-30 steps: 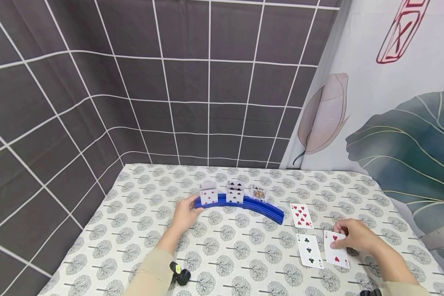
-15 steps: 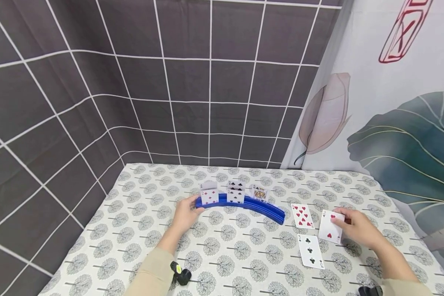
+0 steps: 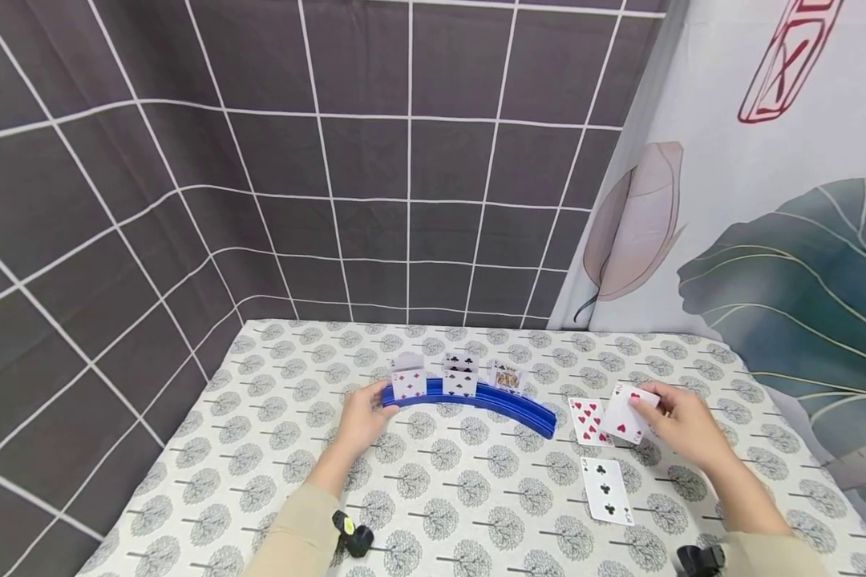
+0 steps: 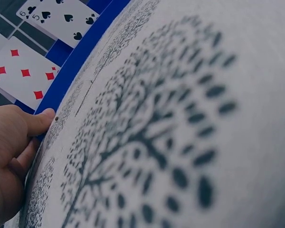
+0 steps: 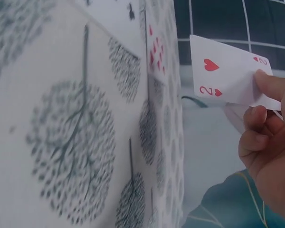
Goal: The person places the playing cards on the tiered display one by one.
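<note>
My left hand (image 3: 363,412) grips the left end of a blue curved card holder (image 3: 517,407), with the thumb along its front side. Upright in the holder stand a five of diamonds (image 4: 25,72), a five of spades (image 4: 66,18) with a club card (image 4: 23,13) behind it, and a face card (image 3: 506,377). Between thumb and fingers, my right hand (image 3: 681,422) pinches a two of hearts (image 5: 221,76), raised off the table and tilted. In the head view it overlaps a hearts card (image 3: 585,417) lying face up.
Nearer than the hearts card, a three of clubs (image 3: 606,490) lies face up on the tree-patterned tablecloth (image 3: 469,497). A dark gridded curtain (image 3: 361,152) hangs behind and left of the table. A printed white curtain (image 3: 642,96) hangs at the right.
My right hand has lifted the two of hearts from beside the three of clubs and carried it away from me and leftward, towards the holder. The left hand has stayed at the holder's end.
</note>
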### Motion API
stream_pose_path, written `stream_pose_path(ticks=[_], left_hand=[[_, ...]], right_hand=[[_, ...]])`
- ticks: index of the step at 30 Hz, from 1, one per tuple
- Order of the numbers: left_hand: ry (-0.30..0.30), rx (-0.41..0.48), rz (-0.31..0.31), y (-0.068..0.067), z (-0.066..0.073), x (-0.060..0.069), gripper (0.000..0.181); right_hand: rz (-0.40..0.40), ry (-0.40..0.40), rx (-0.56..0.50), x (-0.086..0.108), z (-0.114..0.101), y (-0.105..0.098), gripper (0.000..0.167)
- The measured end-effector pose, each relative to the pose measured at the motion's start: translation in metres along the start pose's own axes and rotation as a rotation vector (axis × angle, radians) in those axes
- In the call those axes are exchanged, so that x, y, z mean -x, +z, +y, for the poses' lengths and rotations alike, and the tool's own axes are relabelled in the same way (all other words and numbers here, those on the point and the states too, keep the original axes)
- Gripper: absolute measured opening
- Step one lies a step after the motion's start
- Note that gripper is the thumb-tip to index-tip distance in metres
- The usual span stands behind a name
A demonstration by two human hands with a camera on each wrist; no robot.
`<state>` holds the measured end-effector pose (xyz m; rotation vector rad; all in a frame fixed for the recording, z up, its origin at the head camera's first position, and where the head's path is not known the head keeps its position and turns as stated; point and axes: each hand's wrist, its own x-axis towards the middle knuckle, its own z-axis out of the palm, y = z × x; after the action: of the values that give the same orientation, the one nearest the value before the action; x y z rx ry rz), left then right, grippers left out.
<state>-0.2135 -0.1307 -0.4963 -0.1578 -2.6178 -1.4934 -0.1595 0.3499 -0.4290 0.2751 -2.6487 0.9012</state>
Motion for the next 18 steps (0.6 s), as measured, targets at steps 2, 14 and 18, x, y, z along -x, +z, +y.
stream_pose_path(ticks=[2,14,18], left_hand=[[0.004,-0.002,0.000,0.000,-0.001,0.000,0.054],[0.021,0.003,-0.001,0.001,-0.001,0.000,0.054],[0.014,-0.008,0.004,0.001,-0.003,-0.001,0.055]], right_hand=[[0.012,-0.002,0.002,-0.003,-0.003,0.001,0.016],[-0.006,-0.008,-0.051,-0.007,-0.014,0.015,0.018],[0.001,-0.036,-0.056,-0.009,-0.016,0.020,0.015]])
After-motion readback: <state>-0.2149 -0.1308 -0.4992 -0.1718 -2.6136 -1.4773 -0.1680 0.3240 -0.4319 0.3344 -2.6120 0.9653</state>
